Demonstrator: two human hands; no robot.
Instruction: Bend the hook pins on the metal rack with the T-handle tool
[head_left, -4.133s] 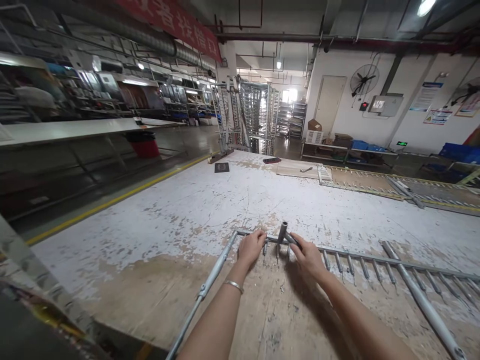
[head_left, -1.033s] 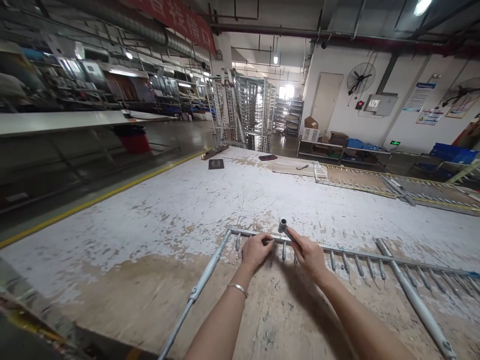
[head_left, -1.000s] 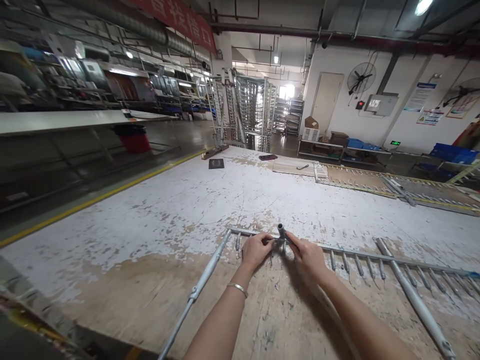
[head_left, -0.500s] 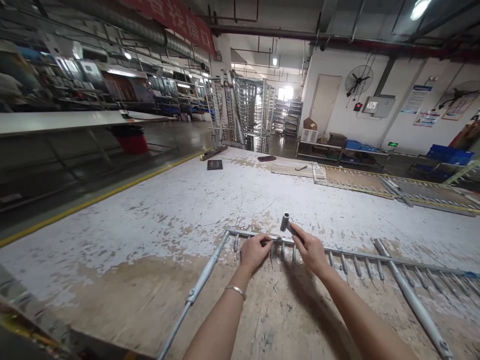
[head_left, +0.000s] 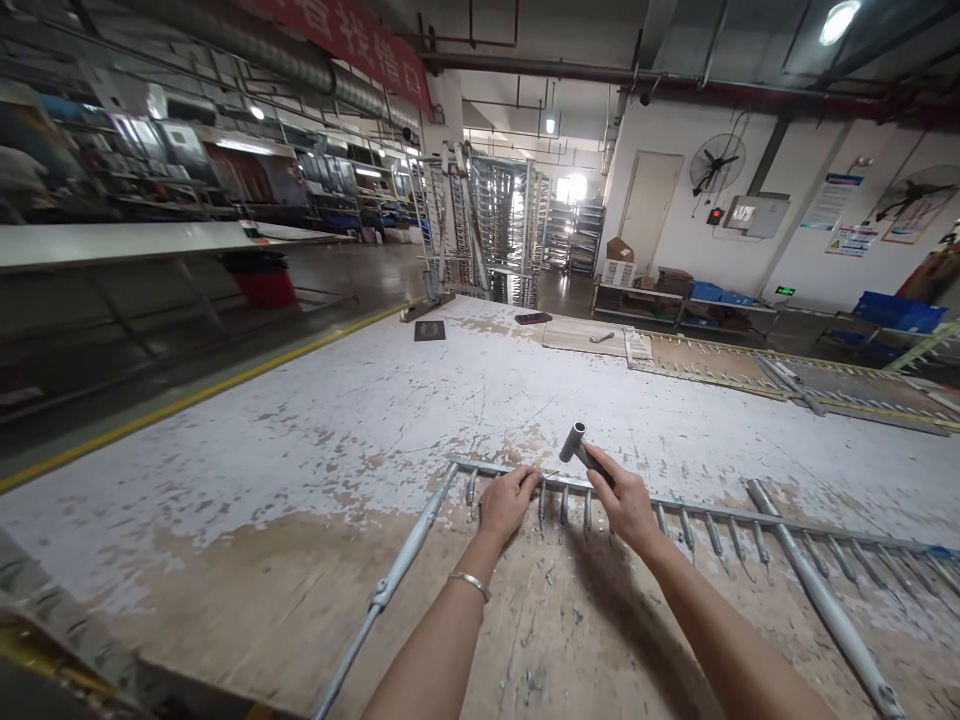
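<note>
The left hand [head_left: 507, 502] curls against the metal rail [head_left: 709, 509], its grip too hidden to tell. The rail runs left to right along the surface [head_left: 420, 420]. The right hand [head_left: 628, 507], clenched around the hammer [head_left: 587, 456], holds its head above the rail, just right of the left hand.

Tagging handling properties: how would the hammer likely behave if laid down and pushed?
The hammer is probably stiff, since it looks metallic. Its T shape should keep it from rolling far. The head looks hollow-ended, so perhaps lighter than solid.
</note>
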